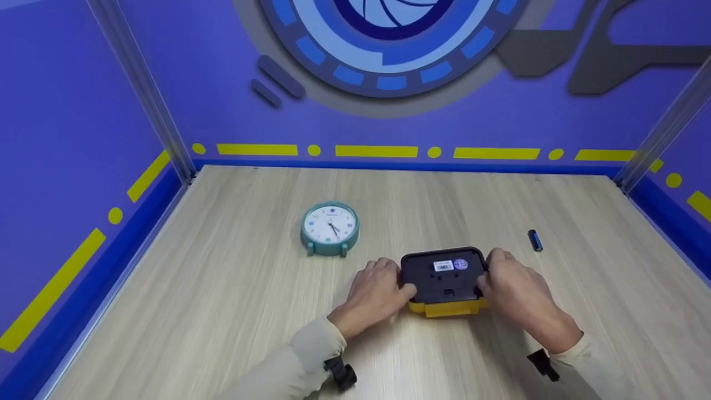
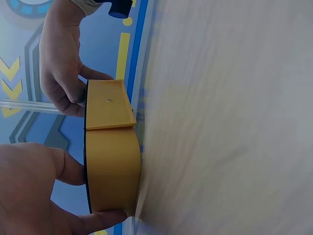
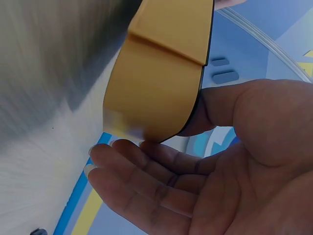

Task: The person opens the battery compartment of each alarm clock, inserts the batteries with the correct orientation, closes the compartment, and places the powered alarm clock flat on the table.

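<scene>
Head view: hands (image 1: 375, 290) grip yellow-black case (image 1: 443, 283); teal clock (image 1: 330, 228) left, blue battery (image 1: 535, 240) right.

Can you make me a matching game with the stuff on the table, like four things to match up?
Things:
1. round clock
2. case with a black back
3. little battery-like cylinder
4. tabletop

Clues:
A. dark and blue
B. pale, with wood grain
C. between the left grip and right grip
D. teal rim, white face

Pairs: 1-D, 2-C, 3-A, 4-B
</scene>
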The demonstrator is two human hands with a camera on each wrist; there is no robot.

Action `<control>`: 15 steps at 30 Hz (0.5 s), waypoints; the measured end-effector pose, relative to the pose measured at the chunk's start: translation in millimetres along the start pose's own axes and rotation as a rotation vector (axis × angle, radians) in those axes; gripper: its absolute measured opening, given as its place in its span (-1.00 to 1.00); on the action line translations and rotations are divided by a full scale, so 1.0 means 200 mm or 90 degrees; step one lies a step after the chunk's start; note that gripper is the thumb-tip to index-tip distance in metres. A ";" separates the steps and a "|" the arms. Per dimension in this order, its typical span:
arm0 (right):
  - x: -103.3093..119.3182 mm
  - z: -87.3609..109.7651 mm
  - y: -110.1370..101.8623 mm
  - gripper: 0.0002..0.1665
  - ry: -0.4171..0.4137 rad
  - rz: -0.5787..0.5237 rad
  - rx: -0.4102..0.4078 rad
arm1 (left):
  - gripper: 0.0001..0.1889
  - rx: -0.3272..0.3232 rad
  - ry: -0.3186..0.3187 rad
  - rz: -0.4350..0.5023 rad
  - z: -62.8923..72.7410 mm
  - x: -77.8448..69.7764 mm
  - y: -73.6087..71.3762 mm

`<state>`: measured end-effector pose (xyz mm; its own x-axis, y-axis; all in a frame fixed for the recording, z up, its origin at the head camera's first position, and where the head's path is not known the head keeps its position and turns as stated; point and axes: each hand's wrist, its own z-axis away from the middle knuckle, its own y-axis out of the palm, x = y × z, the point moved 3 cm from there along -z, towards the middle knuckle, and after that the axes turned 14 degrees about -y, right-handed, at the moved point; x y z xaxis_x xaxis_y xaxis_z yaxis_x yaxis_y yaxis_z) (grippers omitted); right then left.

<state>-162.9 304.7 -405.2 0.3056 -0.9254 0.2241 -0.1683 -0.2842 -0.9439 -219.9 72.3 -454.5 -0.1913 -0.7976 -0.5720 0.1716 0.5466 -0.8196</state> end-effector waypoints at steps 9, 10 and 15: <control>-0.01 -0.01 0.03 -0.78 0.005 -0.016 0.029 | -0.60 0.007 -0.008 -0.035 0.00 0.01 -0.02; -0.01 -0.01 0.03 -0.78 0.006 -0.018 0.033 | -0.61 0.009 -0.009 -0.036 0.00 0.01 -0.02; -0.01 0.00 0.04 -0.77 0.010 -0.020 0.056 | -0.65 0.013 -0.013 -0.042 0.00 0.01 -0.03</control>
<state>-165.5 303.0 -413.2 0.2948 -0.9203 0.2570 -0.0760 -0.2907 -0.9538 -221.0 67.6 -450.7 -0.1825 -0.8369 -0.5160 0.1794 0.4876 -0.8544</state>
